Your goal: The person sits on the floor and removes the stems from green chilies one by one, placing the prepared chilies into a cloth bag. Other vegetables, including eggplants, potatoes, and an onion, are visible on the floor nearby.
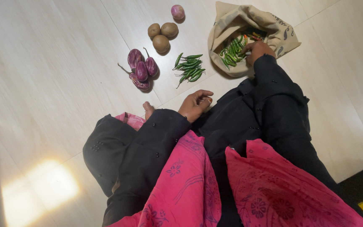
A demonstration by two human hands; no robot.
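Green chillies (233, 51) in cloth bag (274, 29) | right hand (257, 50) touching | left hand (195, 105) apart

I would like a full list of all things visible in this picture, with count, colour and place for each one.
onion: one, pinkish purple, top of the floor, above the potatoes
potatoes: three, brown, clustered below the onion
eggplants: about four, purple striped, left of the loose chillies
loose chillies: small pile, green, on the floor beside the bag
cloth bag: one, beige, top right, open, holding green chillies and a few red ones
floor: pale tiles
right hand: in the bag, on the chillies
left hand: curled, near the floor, holding nothing visible
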